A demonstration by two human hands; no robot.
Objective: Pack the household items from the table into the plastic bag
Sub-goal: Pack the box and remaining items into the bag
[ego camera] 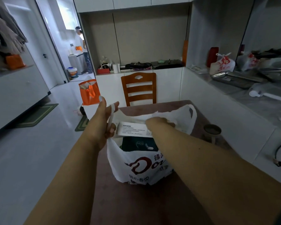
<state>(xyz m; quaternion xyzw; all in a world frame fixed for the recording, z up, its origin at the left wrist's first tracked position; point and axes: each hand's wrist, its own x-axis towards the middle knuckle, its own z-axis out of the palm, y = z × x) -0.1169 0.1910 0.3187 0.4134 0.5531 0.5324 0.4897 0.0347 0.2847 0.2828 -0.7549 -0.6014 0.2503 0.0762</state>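
Observation:
A white plastic bag point(141, 168) with dark red lettering stands on the brown table point(136, 205). My left hand point(101, 125) grips the bag's left handle and holds it up. My right hand point(157, 123) reaches into the bag's mouth, closed on the bag's far rim next to a white box point(133, 129) with printed text. Whether it also grips the box I cannot tell. Below the box a dark green item point(139, 144) lies inside the bag. The bag's right handle point(191, 114) droops over the table.
A dark round cup point(212, 130) stands on the table to the right of the bag. A wooden chair point(139, 88) is behind the table. An orange bag point(88, 91) sits on the floor at left. The counter point(250, 88) at right holds bags and trays. A person stands in the far doorway.

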